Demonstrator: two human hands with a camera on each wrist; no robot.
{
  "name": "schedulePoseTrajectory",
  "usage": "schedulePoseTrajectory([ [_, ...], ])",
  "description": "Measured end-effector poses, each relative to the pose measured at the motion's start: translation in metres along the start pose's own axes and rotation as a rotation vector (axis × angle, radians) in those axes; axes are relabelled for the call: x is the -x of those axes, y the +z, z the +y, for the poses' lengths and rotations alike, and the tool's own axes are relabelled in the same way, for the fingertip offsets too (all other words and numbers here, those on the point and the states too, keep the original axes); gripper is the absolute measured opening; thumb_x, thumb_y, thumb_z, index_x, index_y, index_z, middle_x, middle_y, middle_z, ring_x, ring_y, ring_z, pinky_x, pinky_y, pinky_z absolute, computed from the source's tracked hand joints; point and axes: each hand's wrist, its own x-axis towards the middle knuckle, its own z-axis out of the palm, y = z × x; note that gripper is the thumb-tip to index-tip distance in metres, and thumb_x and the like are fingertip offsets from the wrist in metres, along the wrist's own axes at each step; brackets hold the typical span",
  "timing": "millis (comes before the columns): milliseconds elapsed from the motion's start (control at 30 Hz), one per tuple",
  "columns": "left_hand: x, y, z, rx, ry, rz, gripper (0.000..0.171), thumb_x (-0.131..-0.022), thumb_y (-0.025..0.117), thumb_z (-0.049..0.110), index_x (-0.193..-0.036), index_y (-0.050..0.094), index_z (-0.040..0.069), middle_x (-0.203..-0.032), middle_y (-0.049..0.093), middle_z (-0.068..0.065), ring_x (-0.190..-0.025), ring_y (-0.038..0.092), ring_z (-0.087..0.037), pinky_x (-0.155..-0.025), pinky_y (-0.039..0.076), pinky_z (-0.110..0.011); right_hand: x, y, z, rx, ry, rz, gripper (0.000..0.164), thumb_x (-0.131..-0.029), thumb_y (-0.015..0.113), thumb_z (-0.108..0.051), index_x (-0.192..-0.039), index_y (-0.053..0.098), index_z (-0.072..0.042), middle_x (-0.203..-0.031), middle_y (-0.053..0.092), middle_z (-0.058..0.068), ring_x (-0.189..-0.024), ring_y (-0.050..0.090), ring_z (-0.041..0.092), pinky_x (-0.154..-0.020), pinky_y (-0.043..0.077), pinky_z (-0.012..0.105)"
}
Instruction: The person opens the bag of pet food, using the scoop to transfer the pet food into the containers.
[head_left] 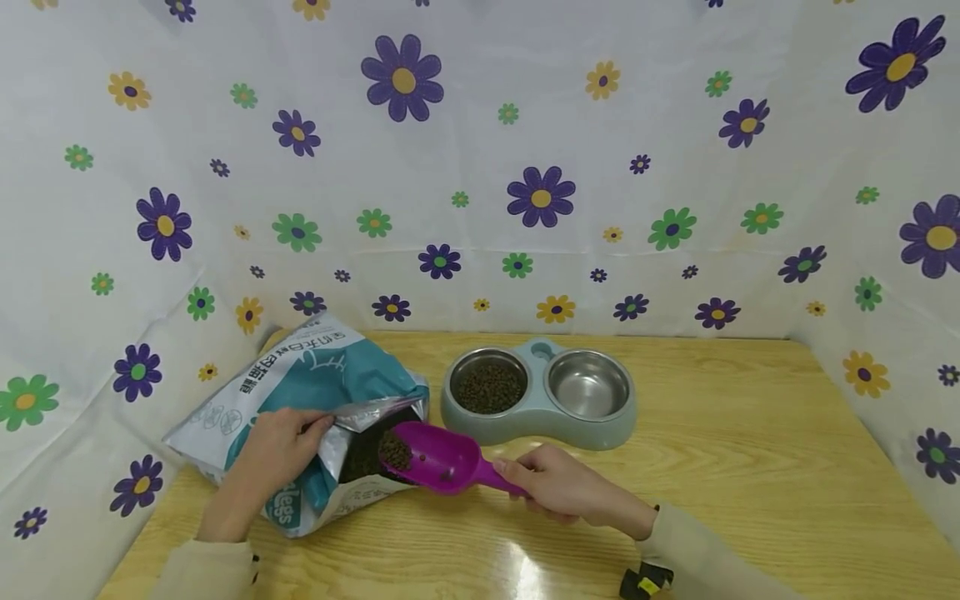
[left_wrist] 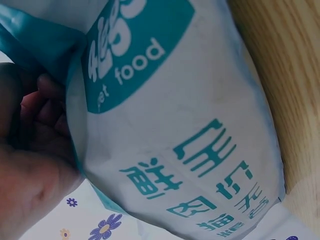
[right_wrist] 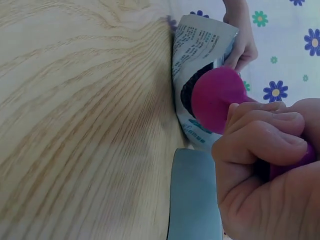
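My left hand point(head_left: 281, 450) pinches the upper edge of the open mouth of a white and teal pet food bag point(head_left: 300, 375), which lies on its side on the table. In the left wrist view the fingers point(left_wrist: 47, 107) curl at the bag's edge, partly hidden by it. With my right hand point(head_left: 558, 485) I grip the handle of a magenta scoop point(head_left: 453, 462). The scoop's tip is at the bag's mouth, and brown kibble point(head_left: 395, 451) lies in its front end. More dark kibble shows inside the bag. In the right wrist view the fingers point(right_wrist: 270, 135) wrap the handle.
Behind the scoop stands a blue-grey double bowl holder point(head_left: 536, 417). Its left steel bowl point(head_left: 454, 371) holds kibble; bare metal shows in the right bowl point(head_left: 588, 383). The wooden table point(head_left: 750, 467) meets flowered cloth point(head_left: 465, 150) at the back and sides.
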Motion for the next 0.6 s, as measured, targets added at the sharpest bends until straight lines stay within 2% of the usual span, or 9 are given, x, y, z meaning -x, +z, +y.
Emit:
schedulePoseTrajectory([
  [100,0.001,0.001,0.000,-0.004,0.001,0.004,0.023,-0.100,0.063,0.013,-0.107,0.080,0.000,-0.085,0.078,-0.014,-0.060,0.055,-0.009,-0.055,0.043,-0.028,0.004,-0.004,0.002,-0.020,-0.002,0.002,0.063,-0.103,0.053,-0.055,-0.089,0.065,0.006,-0.055,0.046,-0.002,-0.039,0.027,0.008,-0.037,0.024,0.021],
  [300,0.002,-0.001,0.003,-0.006,-0.019,-0.012,0.025,-0.101,0.062,0.013,-0.112,0.078,-0.002,-0.091,0.078,-0.017,-0.060,0.055,-0.010,-0.055,0.041,-0.027,0.012,-0.013,0.003,-0.055,0.004,-0.003,0.063,-0.103,0.053,-0.055,-0.091,0.063,0.006,-0.057,0.046,-0.002,-0.040,0.026,0.008,-0.037,0.023,0.021],
  [467,0.002,0.000,0.004,-0.002,-0.025,-0.025,0.025,-0.101,0.062,0.013,-0.113,0.077,-0.003,-0.091,0.078,-0.017,-0.058,0.053,-0.010,-0.053,0.040,-0.026,0.019,-0.023,0.003,-0.075,-0.003,-0.010,0.062,-0.104,0.053,-0.053,-0.093,0.061,0.008,-0.058,0.045,-0.002,-0.042,0.026,0.008,-0.038,0.023,0.021],
  [600,0.000,0.000,0.005,-0.009,-0.027,-0.024,0.025,-0.101,0.062,0.013,-0.112,0.078,-0.002,-0.081,0.076,-0.013,-0.056,0.050,-0.011,-0.051,0.037,-0.026,0.025,-0.036,0.003,-0.072,-0.006,-0.011,0.059,-0.104,0.052,-0.052,-0.093,0.062,0.005,-0.059,0.046,-0.003,-0.043,0.027,0.008,-0.039,0.025,0.021],
])
